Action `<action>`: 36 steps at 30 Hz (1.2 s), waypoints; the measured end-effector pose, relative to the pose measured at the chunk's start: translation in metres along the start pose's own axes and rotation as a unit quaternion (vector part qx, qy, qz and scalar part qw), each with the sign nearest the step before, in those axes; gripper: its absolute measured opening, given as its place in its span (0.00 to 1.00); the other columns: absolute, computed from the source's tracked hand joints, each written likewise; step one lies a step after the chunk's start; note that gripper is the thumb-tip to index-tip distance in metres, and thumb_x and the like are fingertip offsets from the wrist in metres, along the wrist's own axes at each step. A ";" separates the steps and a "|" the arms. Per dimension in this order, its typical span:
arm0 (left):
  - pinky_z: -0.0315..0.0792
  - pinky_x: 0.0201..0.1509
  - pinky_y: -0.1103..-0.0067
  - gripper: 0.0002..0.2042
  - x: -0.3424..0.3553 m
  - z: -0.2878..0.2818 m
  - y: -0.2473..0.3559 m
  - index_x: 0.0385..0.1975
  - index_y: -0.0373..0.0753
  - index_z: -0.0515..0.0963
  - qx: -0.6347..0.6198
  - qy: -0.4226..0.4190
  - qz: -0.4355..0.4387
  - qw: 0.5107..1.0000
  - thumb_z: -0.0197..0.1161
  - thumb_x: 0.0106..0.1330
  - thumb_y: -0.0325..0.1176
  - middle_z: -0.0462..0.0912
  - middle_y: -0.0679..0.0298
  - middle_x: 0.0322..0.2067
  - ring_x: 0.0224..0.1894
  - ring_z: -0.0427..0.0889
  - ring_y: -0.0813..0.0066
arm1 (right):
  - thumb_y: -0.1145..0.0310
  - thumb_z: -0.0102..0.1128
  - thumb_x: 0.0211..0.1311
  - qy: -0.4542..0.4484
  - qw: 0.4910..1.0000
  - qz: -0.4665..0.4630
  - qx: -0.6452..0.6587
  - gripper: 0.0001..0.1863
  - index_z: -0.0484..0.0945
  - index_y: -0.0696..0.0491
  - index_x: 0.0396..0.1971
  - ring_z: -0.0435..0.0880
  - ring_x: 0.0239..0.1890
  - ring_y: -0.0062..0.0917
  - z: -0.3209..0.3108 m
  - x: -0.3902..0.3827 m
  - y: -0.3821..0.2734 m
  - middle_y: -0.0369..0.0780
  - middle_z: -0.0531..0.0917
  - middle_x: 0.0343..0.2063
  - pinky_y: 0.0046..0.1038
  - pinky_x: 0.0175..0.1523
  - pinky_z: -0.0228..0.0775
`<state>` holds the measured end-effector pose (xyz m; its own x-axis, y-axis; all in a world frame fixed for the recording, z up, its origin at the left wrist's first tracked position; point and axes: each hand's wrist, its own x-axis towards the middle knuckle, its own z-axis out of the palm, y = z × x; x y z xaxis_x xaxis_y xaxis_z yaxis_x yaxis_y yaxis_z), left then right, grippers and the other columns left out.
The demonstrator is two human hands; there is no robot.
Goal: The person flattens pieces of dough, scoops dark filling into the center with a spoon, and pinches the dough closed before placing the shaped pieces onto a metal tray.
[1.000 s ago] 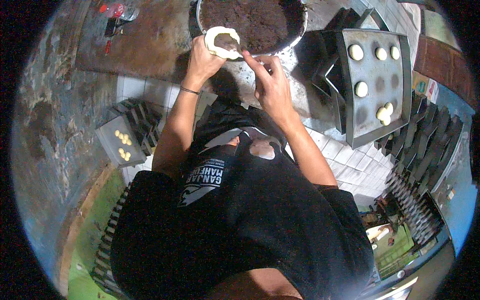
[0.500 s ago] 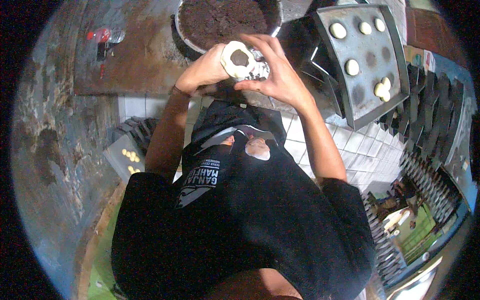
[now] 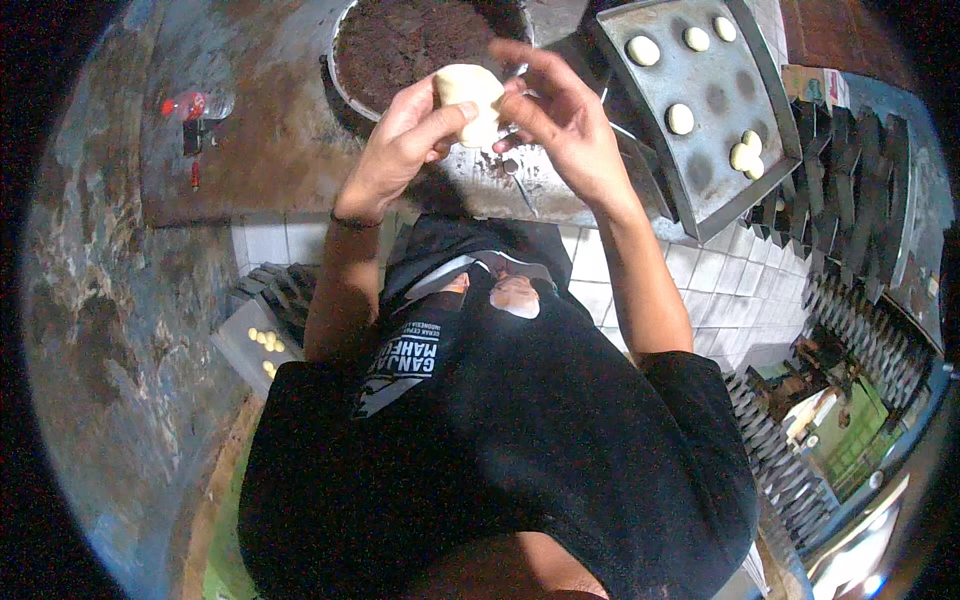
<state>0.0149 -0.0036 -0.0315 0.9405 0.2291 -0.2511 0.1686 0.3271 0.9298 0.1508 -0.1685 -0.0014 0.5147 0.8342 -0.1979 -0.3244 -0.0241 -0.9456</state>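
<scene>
My left hand (image 3: 400, 145) grips a pale piece of dough (image 3: 462, 85), its thumb pressed on the front; the dark filling is hidden. My right hand (image 3: 568, 130) is open at the dough's right side, fingers curved and apart, the thumb tip at its edge. Under my hands a thin metal tool (image 3: 523, 193) lies on the stained work top. Just beyond them is a large round pan (image 3: 380, 55) of dark brown crumbly filling. At the right, a metal tray (image 3: 715, 195) holds several round dough balls (image 3: 680, 119).
A bottle (image 3: 190, 105) with a red cap lies on the work top (image 3: 240, 170) at the upper left. More black trays (image 3: 850, 190) are stacked at the right. A tray (image 3: 250, 345) with small dough pieces stands low at the left. White tiles (image 3: 700, 300) show below the work top.
The dough's opening with dark filling, visible earlier, is now out of sight. My right hand has let go of the metal tool, which now lies on the work top.
</scene>
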 end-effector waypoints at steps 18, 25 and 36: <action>0.62 0.26 0.90 0.12 0.058 0.097 0.033 0.49 0.36 0.81 0.040 0.190 0.189 0.963 0.70 0.69 0.30 0.77 0.74 0.27 0.25 0.68 0.95 | 0.68 0.64 0.71 0.076 0.959 0.023 0.271 0.09 0.82 0.53 0.46 0.86 0.42 0.26 -0.051 -0.013 -0.013 0.39 0.86 0.42 0.34 0.49 0.85; 0.78 0.45 0.82 0.07 0.085 0.191 0.060 0.42 0.35 0.82 -0.084 0.055 0.176 0.979 0.67 0.67 0.27 0.86 0.67 0.37 0.40 0.84 0.82 | 0.74 0.74 0.61 0.111 0.934 -0.135 0.313 0.29 0.69 0.50 0.59 0.87 0.45 0.27 -0.073 -0.044 -0.017 0.41 0.82 0.49 0.24 0.37 0.89; 0.81 0.55 0.70 0.30 0.136 0.290 0.028 0.59 0.36 0.62 -0.121 -0.041 0.233 0.964 0.69 0.57 0.18 0.83 0.60 0.40 0.50 0.88 0.63 | 0.71 0.68 0.62 0.094 0.978 -0.164 0.083 0.16 0.84 0.61 0.49 0.83 0.47 0.20 -0.201 -0.091 -0.045 0.36 0.87 0.45 0.27 0.53 0.77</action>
<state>0.2333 -0.2292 0.0389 0.9197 0.3320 0.2095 -0.3413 0.4126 0.8446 0.2779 -0.3543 0.0069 0.7452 0.6650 0.0502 -0.2336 0.3307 -0.9144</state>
